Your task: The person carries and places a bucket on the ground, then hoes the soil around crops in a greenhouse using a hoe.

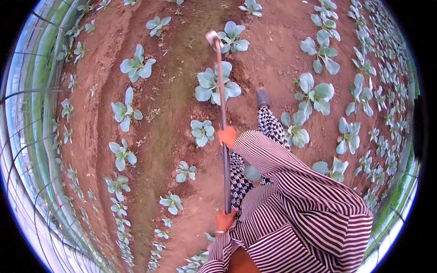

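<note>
A long-handled hoe [222,91] runs nearly upright through the middle of the view, its metal head raised at the top beside a leafy plant [233,37]. My right hand [226,136] is wrapped round the middle of the handle. Lower down, my left hand [225,221] grips the handle near its end. Behind the shaft, a broad-leaved plant [207,84] is partly covered by it. A smaller plant [202,133] grows just left of my right hand.
Rows of green plants stand on both sides, such as one at the left [138,64] and one at the right [323,52]. My shoe [262,98] rests on the reddish soil. A curved net wall [27,136] lines the left edge.
</note>
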`<state>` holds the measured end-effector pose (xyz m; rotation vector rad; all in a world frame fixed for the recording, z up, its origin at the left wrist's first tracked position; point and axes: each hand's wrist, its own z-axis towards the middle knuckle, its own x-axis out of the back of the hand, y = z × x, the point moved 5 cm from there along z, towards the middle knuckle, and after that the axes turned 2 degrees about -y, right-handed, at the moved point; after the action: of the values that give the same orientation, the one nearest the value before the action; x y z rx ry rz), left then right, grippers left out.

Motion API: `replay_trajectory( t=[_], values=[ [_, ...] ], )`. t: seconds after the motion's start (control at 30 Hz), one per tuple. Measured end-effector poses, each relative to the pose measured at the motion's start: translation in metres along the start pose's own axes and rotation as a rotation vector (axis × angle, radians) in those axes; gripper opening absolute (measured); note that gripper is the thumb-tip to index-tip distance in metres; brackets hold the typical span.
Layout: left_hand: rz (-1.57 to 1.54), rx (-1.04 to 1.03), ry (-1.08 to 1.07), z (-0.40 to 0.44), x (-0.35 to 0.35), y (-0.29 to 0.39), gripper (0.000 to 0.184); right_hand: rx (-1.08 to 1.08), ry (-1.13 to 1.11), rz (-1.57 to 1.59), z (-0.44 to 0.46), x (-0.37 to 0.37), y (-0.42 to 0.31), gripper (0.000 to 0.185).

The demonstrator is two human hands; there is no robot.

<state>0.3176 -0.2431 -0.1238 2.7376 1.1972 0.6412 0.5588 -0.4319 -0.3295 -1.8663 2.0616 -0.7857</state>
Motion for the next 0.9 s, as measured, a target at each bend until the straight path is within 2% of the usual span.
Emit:
replay_trajectory(
  t=[0.03,0.1,0.2,0.3,0.43,0.57,0.63,0.7,0.77,0.8,0.87,0.9],
  values=[
    [0.052,0.057,-0.070,-0.005,0.001,0.011,0.045,-0.055,-0.074,-0.047,-0.007,0.012,0.001,0.023],
    [0.134,0.140,-0.154,-0.021,-0.003,0.019,0.045,0.077,0.056,-0.265,-0.002,0.009,0.048,0.024],
    [0.148,0.200,-0.013,-0.049,-0.016,0.004,0.044,-0.116,-0.045,0.092,-0.015,-0.025,0.133,0.016],
    [0.175,0.256,0.125,-0.046,-0.019,0.035,0.043,-0.234,-0.239,0.598,-0.067,0.019,0.018,0.012],
    [0.194,0.188,0.218,-0.009,-0.027,0.113,0.041,0.008,-0.293,0.575,0.001,0.072,-0.108,0.014],
    [0.027,-0.014,0.188,0.061,-0.041,0.251,0.045,0.286,-0.040,0.219,0.098,0.150,-0.218,0.021],
    [-0.069,-0.013,0.126,0.097,-0.061,0.292,0.045,0.344,0.075,0.067,0.162,0.182,-0.235,0.026],
    [-0.187,0.034,0.030,0.118,-0.080,0.327,0.045,0.293,0.183,-0.063,0.192,0.221,-0.243,0.029],
    [-0.220,0.129,-0.128,0.110,-0.089,0.351,0.043,0.124,0.105,-0.180,0.202,0.253,-0.225,0.028],
    [-0.236,0.178,-0.205,0.103,-0.091,0.360,0.042,0.035,0.192,-0.292,0.242,0.248,-0.170,0.031],
    [-0.003,0.105,-0.132,0.078,-0.083,0.353,0.041,0.299,-0.022,-0.328,0.200,0.252,-0.145,0.028],
    [0.102,0.027,-0.074,0.065,-0.076,0.348,0.040,0.066,0.167,-0.111,0.184,0.249,-0.128,0.025]
  ],
)
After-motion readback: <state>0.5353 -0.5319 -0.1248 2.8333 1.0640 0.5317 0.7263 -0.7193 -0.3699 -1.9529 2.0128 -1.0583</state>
